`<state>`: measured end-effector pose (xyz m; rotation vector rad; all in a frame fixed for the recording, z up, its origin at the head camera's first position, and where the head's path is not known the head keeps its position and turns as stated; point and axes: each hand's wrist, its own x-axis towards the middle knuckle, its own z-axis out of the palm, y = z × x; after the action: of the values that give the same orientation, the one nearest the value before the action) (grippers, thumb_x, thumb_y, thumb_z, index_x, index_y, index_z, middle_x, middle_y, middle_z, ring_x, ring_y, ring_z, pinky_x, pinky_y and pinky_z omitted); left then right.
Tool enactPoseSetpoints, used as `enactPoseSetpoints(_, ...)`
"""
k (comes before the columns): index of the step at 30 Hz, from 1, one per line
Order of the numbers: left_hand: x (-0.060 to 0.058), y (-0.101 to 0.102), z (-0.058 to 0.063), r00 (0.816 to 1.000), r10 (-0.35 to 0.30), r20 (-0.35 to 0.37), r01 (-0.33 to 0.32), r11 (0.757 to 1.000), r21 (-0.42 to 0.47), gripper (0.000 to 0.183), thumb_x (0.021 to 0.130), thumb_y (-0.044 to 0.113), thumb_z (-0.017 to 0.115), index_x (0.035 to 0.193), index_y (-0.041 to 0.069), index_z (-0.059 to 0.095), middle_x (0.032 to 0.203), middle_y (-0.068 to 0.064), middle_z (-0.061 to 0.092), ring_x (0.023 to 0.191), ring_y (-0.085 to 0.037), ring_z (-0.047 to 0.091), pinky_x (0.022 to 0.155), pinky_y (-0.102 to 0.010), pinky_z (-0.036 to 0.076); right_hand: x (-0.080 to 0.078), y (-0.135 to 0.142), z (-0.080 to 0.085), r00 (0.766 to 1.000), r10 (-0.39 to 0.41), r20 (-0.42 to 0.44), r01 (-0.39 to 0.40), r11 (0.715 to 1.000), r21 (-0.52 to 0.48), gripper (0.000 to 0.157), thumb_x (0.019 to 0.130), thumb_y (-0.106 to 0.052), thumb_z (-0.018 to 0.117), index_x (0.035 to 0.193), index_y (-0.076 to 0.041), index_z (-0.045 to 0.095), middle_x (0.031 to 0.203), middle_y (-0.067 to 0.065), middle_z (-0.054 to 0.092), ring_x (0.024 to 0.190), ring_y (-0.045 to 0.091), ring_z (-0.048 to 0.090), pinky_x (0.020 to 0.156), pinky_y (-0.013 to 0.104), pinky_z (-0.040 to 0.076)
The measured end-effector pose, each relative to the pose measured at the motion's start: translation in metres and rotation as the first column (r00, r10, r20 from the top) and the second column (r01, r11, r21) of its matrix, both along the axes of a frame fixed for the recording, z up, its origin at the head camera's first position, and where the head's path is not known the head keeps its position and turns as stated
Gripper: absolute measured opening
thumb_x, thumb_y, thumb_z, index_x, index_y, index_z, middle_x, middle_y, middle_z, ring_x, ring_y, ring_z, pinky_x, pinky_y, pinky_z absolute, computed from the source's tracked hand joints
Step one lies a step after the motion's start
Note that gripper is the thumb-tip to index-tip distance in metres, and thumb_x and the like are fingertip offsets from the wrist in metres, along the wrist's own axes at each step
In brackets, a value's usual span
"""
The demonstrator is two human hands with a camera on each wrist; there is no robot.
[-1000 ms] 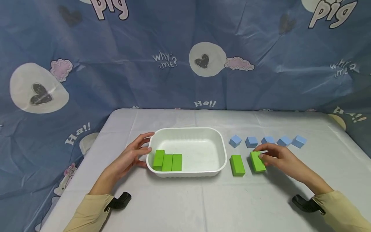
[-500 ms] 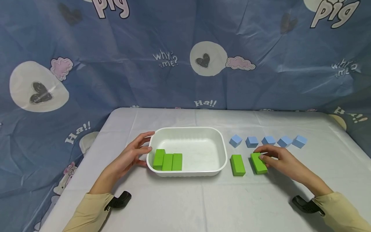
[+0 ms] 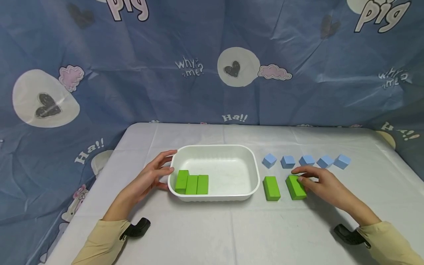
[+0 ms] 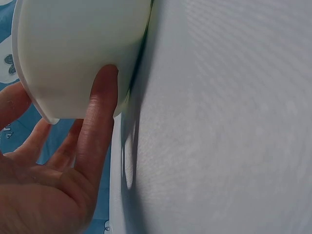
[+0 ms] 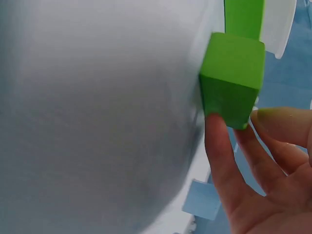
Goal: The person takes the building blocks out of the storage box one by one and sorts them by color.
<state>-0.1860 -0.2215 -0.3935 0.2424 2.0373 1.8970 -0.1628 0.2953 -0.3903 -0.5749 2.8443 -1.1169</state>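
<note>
My right hand (image 3: 322, 182) pinches a green rectangular block (image 3: 296, 187) by its far right end, thumb against the side. In the right wrist view the thumb tip presses one face of the green block (image 5: 231, 80), with the other fingertips close behind its edge. A second green block (image 3: 271, 188) lies just left of it. The left hand (image 3: 150, 176) rests its spread fingers against the outside of a white tray (image 3: 215, 198). Seen from the left wrist, one straight finger (image 4: 100, 117) touches the tray's outer wall. Three green blocks (image 3: 192, 184) stand in the tray's near left corner.
Several light blue cubes (image 3: 288, 162) form a row behind the green blocks, close to the right hand. A white cloth (image 3: 212, 232) covers the table. A blue printed curtain (image 3: 165, 99) hangs along its back edge.
The green block under my right hand has turned slightly and come a little nearer and to the right. The right hand shifted slightly right. The left hand and tray hold still.
</note>
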Motion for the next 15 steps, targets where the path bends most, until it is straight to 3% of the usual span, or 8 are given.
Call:
enactPoseSetpoints(4, 0.0, 0.0, 0.0, 1.0, 0.001, 0.001, -0.001, 1.0, -0.003, 0.057, 0.099, 0.015, 0.056, 0.151, 0.025, 0.034, 0.15, -0.011, 0.035, 0.114, -0.028, 0.057, 0.073, -0.046, 0.057, -0.002, -0.003, 0.008, 0.998, -0.044, -0.051, 0.045, 0.999, 0.029, 0.025, 0.101, -0.019, 0.058, 0.125, -0.014, 0.065, 0.121, 0.007, 0.064, 0.088, 0.017, 0.063, 0.077, 0.028, 0.052)
enactPoseSetpoints(9, -0.001, 0.001, -0.001, 1.0, 0.001, -0.002, -0.001, 1.0, -0.006, 0.057, 0.099, 0.014, 0.056, 0.151, 0.024, 0.034, 0.15, -0.012, 0.034, 0.113, -0.027, 0.057, 0.072, -0.046, 0.057, -0.003, -0.013, 0.016, 0.993, -0.046, -0.111, 0.04, 0.998, -0.056, 0.023, 0.101, -0.02, 0.059, 0.123, -0.015, 0.066, 0.11, 0.007, 0.067, 0.079, 0.021, 0.064, 0.069, 0.023, 0.051)
enactPoseSetpoints(15, -0.001, 0.0, -0.002, 1.0, 0.0, -0.006, 0.0, 1.0, -0.006, 0.058, 0.099, 0.015, 0.057, 0.152, 0.022, 0.034, 0.15, -0.013, 0.034, 0.111, -0.025, 0.058, 0.071, -0.044, 0.057, -0.005, -0.033, 0.026, 0.991, -0.021, -0.133, -0.001, 0.986, -0.166, 0.02, 0.1, -0.018, 0.06, 0.118, -0.021, 0.067, 0.114, 0.001, 0.067, 0.092, 0.019, 0.066, 0.075, 0.023, 0.053)
